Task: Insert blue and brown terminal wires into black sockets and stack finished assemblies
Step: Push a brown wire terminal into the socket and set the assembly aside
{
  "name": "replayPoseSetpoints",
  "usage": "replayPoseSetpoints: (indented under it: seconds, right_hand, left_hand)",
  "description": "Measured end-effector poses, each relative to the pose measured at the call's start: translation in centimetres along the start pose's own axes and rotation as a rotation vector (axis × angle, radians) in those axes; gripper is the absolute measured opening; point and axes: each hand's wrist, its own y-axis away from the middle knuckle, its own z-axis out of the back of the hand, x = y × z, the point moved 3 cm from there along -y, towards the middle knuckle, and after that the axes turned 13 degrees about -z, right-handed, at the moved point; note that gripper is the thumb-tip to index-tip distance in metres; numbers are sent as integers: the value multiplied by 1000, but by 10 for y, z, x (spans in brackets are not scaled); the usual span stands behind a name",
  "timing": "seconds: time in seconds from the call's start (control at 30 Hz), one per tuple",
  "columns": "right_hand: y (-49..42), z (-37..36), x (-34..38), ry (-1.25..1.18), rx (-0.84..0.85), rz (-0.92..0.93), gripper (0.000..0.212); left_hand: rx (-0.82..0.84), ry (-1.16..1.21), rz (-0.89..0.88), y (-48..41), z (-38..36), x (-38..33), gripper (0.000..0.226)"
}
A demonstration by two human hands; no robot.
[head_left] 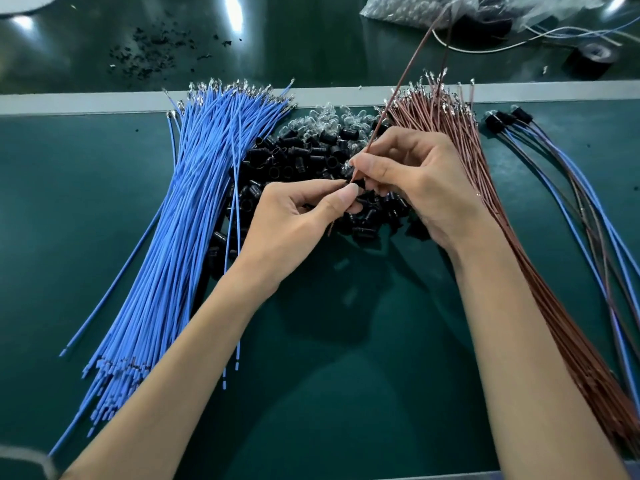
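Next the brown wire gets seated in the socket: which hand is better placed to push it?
Right, probably. The right hand pinches the brown wire just above the black socket, which the left hand pinches in place.

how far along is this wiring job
Done: a few finished assemblies lie far right. In hand: the right hand holds one brown wire at a black socket pinched by the left hand. Left: a thick blue bundle, a thick brown bundle and a heap of sockets wait.
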Motion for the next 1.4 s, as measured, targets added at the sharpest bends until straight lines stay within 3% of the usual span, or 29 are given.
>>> replayPoseSetpoints:
  seconds: [0.1,0.27,0.33,0.4,0.5,0.7,0.87,1.3,1.4]
  right_hand:
    - [3,-3,0,46,53,-84,5]
    - [23,-3,-1,162,-65,-175,21]
    - [33,-14,-4,205,11,-221,22]
    - [38,-27,-7,154,47,-236,14]
    - [37,-38,-9,68,14,-233,19]
    - [49,-56,-16,423,271,-341,19]
    - [42,-41,-9,58,84,-290,20]
    - [57,-48,-6,572,454,-366,24]
    - [58,-47,-5,571,475,-384,23]
  left_hand:
    - [12,44,12,0,-1,-3,12]
    - [-77,155,63,-1,3,-6,16]
    - [-92,188,101,-1,4,-6,25]
    - [-75,216,119,0,1,-6,25]
    - [-79,227,98,1,-1,-8,25]
    - [-160,185,31,1,4,-12,10]
    - [-125,234,35,3,0,-14,24]
    - [-111,274,-42,3,-1,-14,18]
    - [-105,284,-29,2,-1,-13,11]
